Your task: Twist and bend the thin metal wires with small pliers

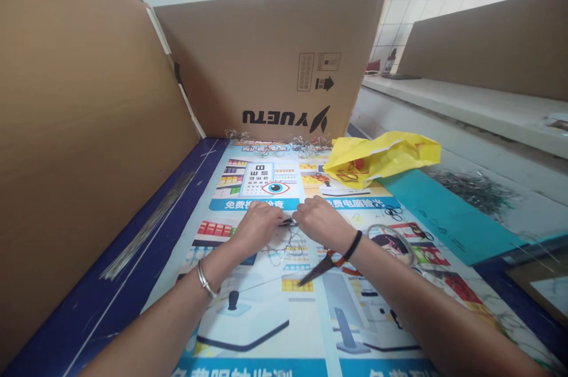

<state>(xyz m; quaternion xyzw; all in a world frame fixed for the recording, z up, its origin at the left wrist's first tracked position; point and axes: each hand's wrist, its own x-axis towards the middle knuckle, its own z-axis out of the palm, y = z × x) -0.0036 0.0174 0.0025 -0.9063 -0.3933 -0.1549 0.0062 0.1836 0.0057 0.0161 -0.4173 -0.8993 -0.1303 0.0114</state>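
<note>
Table (pixel 171 235), one: blue top with a white line along the left side, otherwise largely covered by a printed sheet.
Printed sheet (pixel 310 318), one: laid flat, with pictures, an eye chart and blue lettered bands.

On the bare blue strip, left:
– Bundle of straight wires (pixel 148 227), silvery, laid lengthwise, ends slightly uneven.

On the printed sheet:
– Scissors (pixel 316 271), one pair: orange handles, dark blades, points towards the near left.
– Loose wire loops (pixel 286 248), thin, left of the scissors.
– Black loops (pixel 391 212), small group, right side.
– Tangled wires (pixel 308 145), fine, far edge.
– Yellow bag (pixel 410 152), one: on its side, far right corner, partly overhanging.
</note>
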